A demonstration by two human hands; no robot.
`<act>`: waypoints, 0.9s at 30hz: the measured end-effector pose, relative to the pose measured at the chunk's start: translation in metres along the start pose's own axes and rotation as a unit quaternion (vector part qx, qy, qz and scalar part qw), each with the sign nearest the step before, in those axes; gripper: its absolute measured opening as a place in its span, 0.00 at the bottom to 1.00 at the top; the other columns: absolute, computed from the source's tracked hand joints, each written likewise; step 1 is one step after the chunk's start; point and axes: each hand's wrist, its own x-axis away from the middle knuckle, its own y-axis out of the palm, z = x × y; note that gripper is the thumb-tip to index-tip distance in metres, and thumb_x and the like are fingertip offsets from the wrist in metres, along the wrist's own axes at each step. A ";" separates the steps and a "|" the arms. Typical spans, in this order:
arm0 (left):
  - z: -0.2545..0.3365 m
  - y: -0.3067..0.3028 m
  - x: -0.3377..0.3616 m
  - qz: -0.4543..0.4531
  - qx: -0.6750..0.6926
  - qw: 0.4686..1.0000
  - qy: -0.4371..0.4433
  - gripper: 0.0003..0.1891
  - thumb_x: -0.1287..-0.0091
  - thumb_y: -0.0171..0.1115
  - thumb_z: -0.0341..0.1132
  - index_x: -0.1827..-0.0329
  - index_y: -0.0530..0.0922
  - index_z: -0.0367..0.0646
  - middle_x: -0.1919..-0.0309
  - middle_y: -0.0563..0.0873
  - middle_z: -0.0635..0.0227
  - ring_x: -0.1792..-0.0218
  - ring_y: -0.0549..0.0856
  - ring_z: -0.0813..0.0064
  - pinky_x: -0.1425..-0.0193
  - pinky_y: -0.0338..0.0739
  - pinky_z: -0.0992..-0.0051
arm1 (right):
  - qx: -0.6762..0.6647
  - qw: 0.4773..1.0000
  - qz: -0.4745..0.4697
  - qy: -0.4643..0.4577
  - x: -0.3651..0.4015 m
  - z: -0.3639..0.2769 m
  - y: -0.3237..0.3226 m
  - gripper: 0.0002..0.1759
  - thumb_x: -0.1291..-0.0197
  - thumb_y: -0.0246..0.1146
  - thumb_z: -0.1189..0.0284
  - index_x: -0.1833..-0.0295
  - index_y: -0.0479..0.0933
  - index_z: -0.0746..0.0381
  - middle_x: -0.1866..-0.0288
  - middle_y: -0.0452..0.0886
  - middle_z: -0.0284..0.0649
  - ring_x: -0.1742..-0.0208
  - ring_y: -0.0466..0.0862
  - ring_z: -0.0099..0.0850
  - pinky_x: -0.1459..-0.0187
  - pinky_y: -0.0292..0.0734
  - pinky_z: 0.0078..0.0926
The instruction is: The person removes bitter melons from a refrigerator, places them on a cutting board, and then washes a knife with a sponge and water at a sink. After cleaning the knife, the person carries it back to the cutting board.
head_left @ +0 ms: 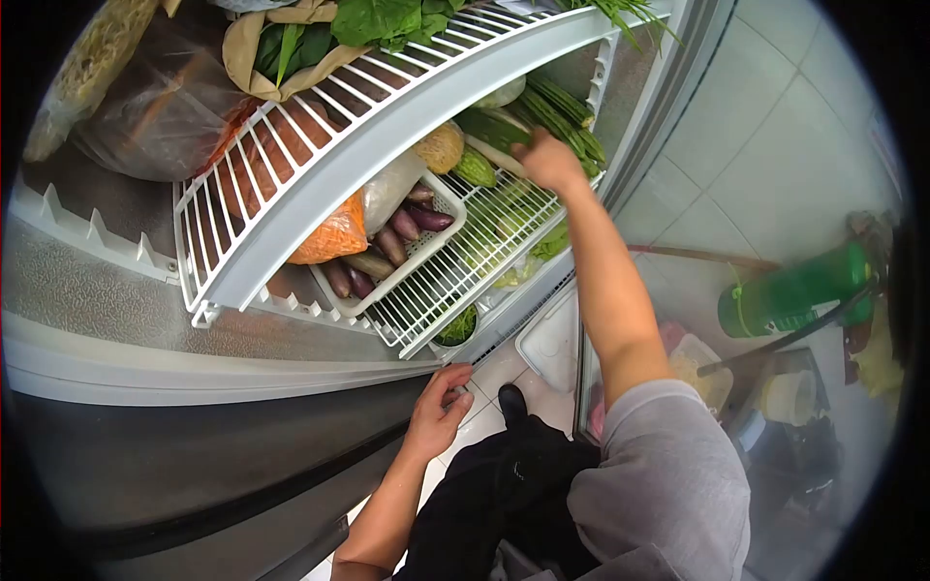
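The right hand (pixel 554 163) reaches under the upper shelf to a long, pale-stemmed vegetable (pixel 496 160) near the outer edge of the lower white wire shelf (pixel 417 295); the fingertips are turned inward, so whether they close on it cannot be told. The left hand (pixel 438 412) hangs well apart from it, empty, its fingers loosely curled beside the refrigerator's edge, probably for balance.

Beside the pale vegetable lie a bumpy light green gourd (pixel 475 170) and a bundle of slender dark green pods (pixel 560 108), laid lengthwise, likely because they are too long for a basket. A white perforated plastic basket (pixel 459 205) gathers glossy purple eggplants (pixel 403 225), presumably to stop them rolling, with an orange-filled plastic bag (pixel 334 234) alongside. Above, the curved white upper shelf (pixel 373 140) carries broad green leaves (pixel 387 21) partly over its front, perhaps for lack of room. Farther off, outside the refrigerator, is a green cylindrical container (pixel 794 295).
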 end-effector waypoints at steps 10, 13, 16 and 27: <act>0.021 0.012 -0.003 -0.026 0.027 0.999 0.016 0.32 0.32 0.67 0.29 0.24 0.66 0.43 0.30 0.75 0.59 0.31 0.76 0.65 0.30 0.72 0.64 | -0.766 0.556 -0.318 0.045 0.191 0.084 0.074 0.27 0.36 0.70 0.65 0.33 0.71 0.53 0.49 0.82 0.43 0.58 0.83 0.32 0.66 0.82 0.29; 0.029 0.016 -0.004 0.043 0.042 0.998 0.027 0.38 0.35 0.69 0.27 0.22 0.61 0.42 0.28 0.72 0.58 0.27 0.71 0.63 0.26 0.66 0.62 | -0.687 0.542 -0.484 -0.015 0.207 0.070 0.096 0.37 0.44 0.75 0.70 0.30 0.67 0.56 0.44 0.81 0.42 0.46 0.84 0.37 0.54 0.86 0.37; 0.020 0.017 -0.005 0.102 0.045 0.993 0.046 0.39 0.37 0.70 0.24 0.23 0.60 0.38 0.30 0.73 0.56 0.27 0.70 0.63 0.25 0.65 0.62 | -0.627 0.477 -0.613 -0.053 0.224 0.029 0.118 0.40 0.45 0.77 0.69 0.28 0.66 0.59 0.41 0.81 0.43 0.45 0.84 0.37 0.48 0.84 0.36; 0.005 0.009 -0.003 0.122 0.023 0.992 0.022 0.27 0.40 0.76 0.27 0.38 0.76 0.34 0.47 0.86 0.59 0.46 0.85 0.69 0.39 0.78 0.68 | 0.025 0.996 -0.081 0.000 0.003 -0.036 0.088 0.40 0.40 0.71 0.56 0.29 0.64 0.63 0.47 0.85 0.55 0.49 0.86 0.52 0.48 0.80 0.46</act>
